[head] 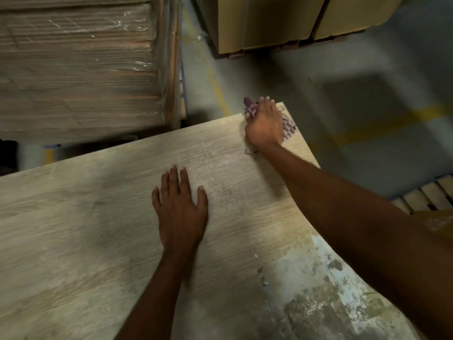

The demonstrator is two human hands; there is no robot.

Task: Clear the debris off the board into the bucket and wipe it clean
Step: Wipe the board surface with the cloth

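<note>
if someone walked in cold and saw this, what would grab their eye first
Probably the right hand pressing a purple checked cloth onto the far corner of the pale wood-grain board. Next, the left hand lying flat, fingers spread, near the board's middle. Then the patchy whitish residue smeared over the near right part of the board.
</note>
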